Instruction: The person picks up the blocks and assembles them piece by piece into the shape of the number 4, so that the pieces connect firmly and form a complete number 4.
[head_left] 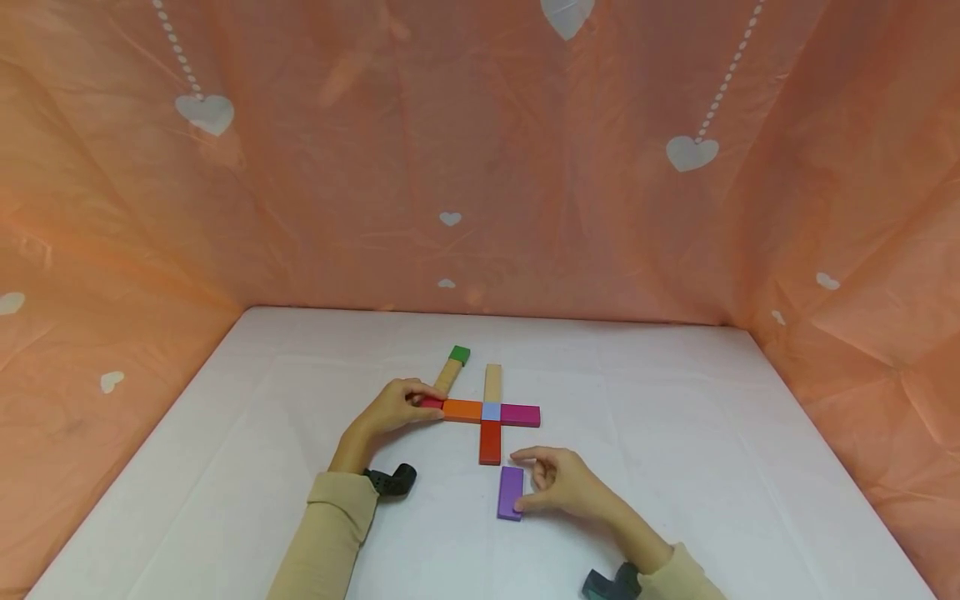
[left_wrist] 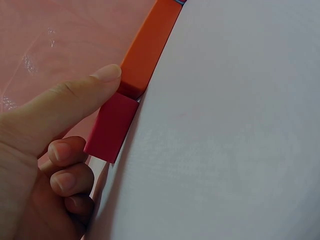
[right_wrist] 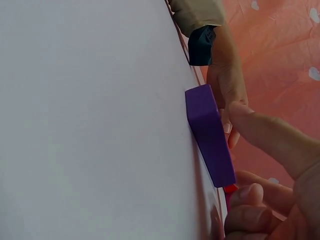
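A row of flat blocks lies on the white table. From left to right it has a crimson block [left_wrist: 112, 127], an orange block [head_left: 462, 411], a small light blue block [head_left: 491, 412] and a magenta block [head_left: 521, 415]. My left hand [head_left: 397, 407] pinches the crimson block, its thumb tip by the joint with the orange one. A red block [head_left: 490, 442] extends toward me from the light blue piece. Below it is a purple block [head_left: 510, 492]; my right hand [head_left: 566, 483] touches its right side with the thumb, while the index finger reaches past its far end, seemingly apart from it.
A tan block [head_left: 492, 382] points away from the light blue piece. Farther left, another tan block [head_left: 448, 377] slants away, with a green block [head_left: 460, 356] at its far end. Orange sheeting with white hearts [head_left: 480, 167] walls the table's back and sides.
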